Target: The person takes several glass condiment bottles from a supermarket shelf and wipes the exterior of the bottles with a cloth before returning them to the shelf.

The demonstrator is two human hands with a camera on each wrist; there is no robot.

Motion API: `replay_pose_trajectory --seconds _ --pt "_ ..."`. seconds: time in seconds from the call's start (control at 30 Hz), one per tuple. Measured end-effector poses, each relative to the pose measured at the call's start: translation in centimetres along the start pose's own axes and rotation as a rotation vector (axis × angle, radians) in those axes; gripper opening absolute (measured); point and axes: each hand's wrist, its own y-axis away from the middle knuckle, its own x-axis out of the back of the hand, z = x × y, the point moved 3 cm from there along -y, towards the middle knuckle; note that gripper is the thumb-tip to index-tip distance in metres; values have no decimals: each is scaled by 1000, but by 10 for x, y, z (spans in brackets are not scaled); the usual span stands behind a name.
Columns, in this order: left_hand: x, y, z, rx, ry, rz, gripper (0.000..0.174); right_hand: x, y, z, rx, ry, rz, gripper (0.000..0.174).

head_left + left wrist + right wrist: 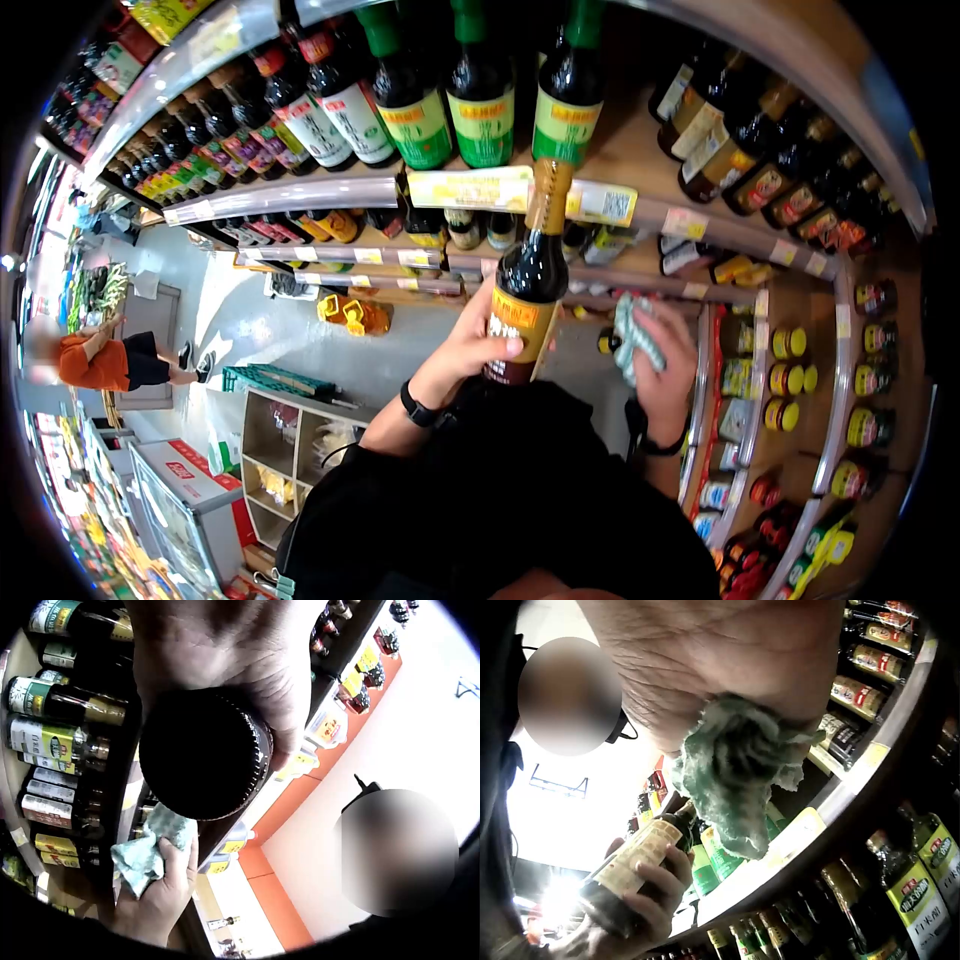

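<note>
In the head view my left hand (472, 335) grips a dark sauce bottle (526, 300) with a gold cap and a brown-gold label, thumb across its label. The left wrist view shows the bottle's round dark base (206, 754) under the left palm (225, 652). My right hand (665, 360) holds a crumpled green-white cloth (636, 338), apart from the bottle. In the right wrist view the cloth (739, 772) bunches against the right palm (727, 652), and the left fingers (656, 889) wrap round the bottle (634, 870).
Green-capped bottles (480, 110) stand on the shelf behind the held bottle, above a price-tag rail (300, 195). Jars (785, 380) fill shelves at the right. A person in an orange top (95, 360) stands at the left, near a shelf unit (270, 440) and a freezer (185, 500).
</note>
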Motion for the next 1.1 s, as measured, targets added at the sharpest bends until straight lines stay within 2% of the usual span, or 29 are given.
replay_pose_trajectory --seconds 0.17,0.3,0.33,0.37,0.5,0.57,0.6,0.7,0.73,0.87,0.97,1.03,1.1 --pt "22 7 4 63 -14 -105 96 0 -55 -46 116 39 57 46" --pt "28 10 0 75 64 -71 107 -1 -95 -72 232 93 84 51" --pt "29 4 -1 72 44 -121 106 -1 -101 -76 299 145 81 52" --pt "22 3 -1 39 -30 -71 96 -2 -108 -75 290 148 69 52" --pt "14 2 -6 33 -91 -45 96 -7 -129 -73 312 -9 145 51" --pt "4 0 -10 50 -103 -88 97 -6 -133 -54 150 -236 25 50" --pt "0 1 -13 56 -94 -85 96 -8 -135 -42 165 -334 -29 47" --pt "-22 0 -26 116 2 -50 94 7 -127 -14 260 -302 -106 45" --pt "-29 -1 -31 101 -20 3 94 10 -121 -8 238 -323 -62 44" --pt "-65 -14 -77 110 7 77 100 52 -102 33 187 -379 -122 43" --pt "-90 -26 -118 132 85 75 101 79 -87 80 92 -553 -158 42" --pt "-110 -38 -134 130 115 92 101 95 -78 109 -80 -764 -213 42" --pt "-127 -50 -139 86 123 113 102 112 -79 115 -74 -702 -216 41"
